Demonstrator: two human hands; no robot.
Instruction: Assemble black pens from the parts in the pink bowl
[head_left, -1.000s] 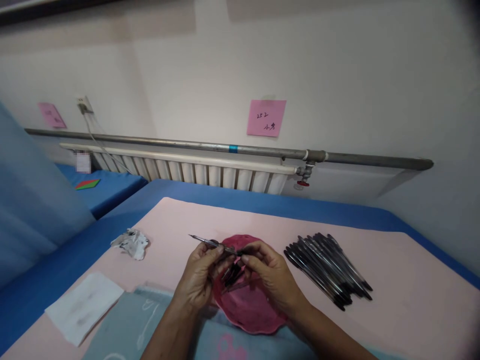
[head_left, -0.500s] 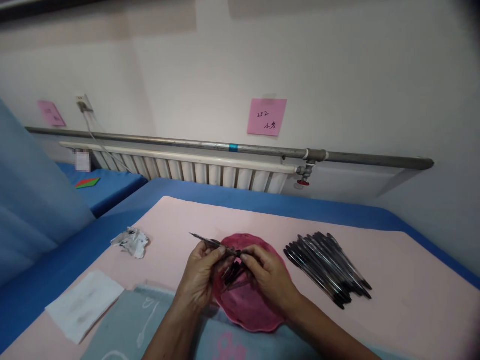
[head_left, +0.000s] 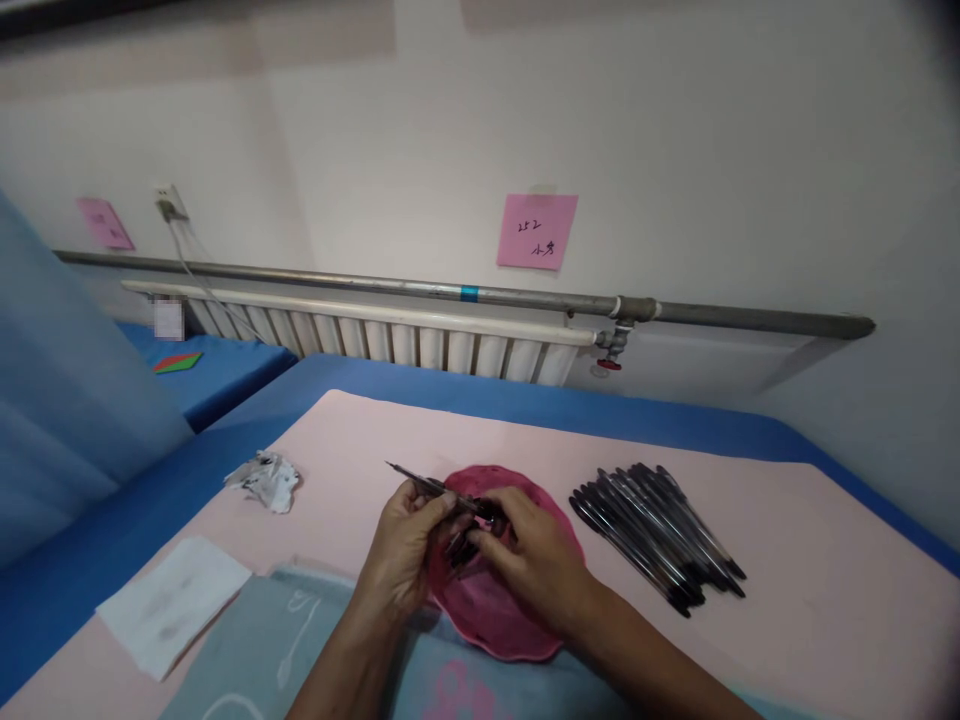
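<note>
My left hand [head_left: 401, 550] pinches a slim dark pen [head_left: 415, 477] between thumb and fingers, its thin point sticking out to the upper left. At the pen's rear end, the fingers of my right hand [head_left: 538, 560] are curled around something small and black that I cannot make out. Both hands are over a round pink dish [head_left: 517, 635] with a wavy rim. Small black pieces [head_left: 459, 548] lie in the dish, partly covered by my hands. To the right, several clear pens with black ends form a pile [head_left: 649, 530] on the pink sheet.
Crumpled stained tissue [head_left: 271, 482] and a folded white paper [head_left: 174, 605] with grey smudges lie at the left. Grey-blue cloth [head_left: 300, 625] is beneath my forearms. The pink sheet [head_left: 810, 560] covers a blue surface [head_left: 525, 393], with a radiator [head_left: 405, 340] behind.
My right thumb has dropped lower, away from the pen's rear end, and my right fingers have opened slightly and curled. The left hand still grips the pen in nearly the same place.
</note>
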